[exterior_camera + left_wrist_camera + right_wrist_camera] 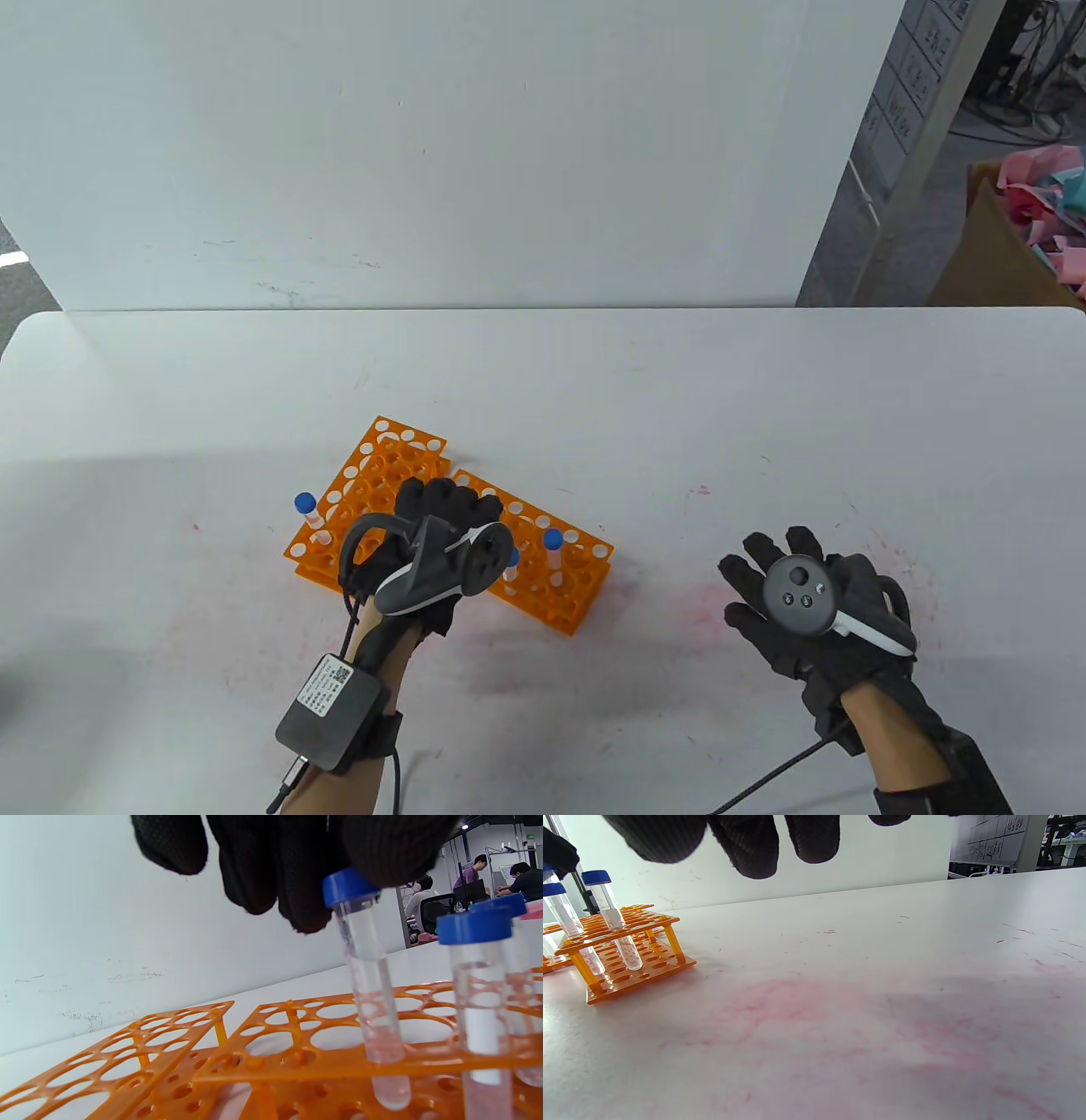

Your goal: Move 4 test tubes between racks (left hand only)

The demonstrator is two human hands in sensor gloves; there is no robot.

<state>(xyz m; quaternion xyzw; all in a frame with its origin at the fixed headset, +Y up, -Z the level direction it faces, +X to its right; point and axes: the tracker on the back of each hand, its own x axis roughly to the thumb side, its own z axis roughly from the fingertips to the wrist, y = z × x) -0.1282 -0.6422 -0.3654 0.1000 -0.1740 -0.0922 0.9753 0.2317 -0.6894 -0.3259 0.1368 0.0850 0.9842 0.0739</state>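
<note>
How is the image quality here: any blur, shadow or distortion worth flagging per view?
Table view: sharp, soft shadows beside both racks. Left wrist view: left hand fills the top as a dark mass, nearest tube slightly soft. Right wrist view: table evenly lit, fingers underexposed.

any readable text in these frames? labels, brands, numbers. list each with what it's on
No text can be read in any view.
Label with a QR-like code on the black box strapped to the left forearm: print too small to read.
Sheets on the partition at the table view's top right: blurred.
Board on the wall in the right wrist view: grid lines only, illegible.
Test tube in the orange rack: faint marks on its side, unreadable.
</note>
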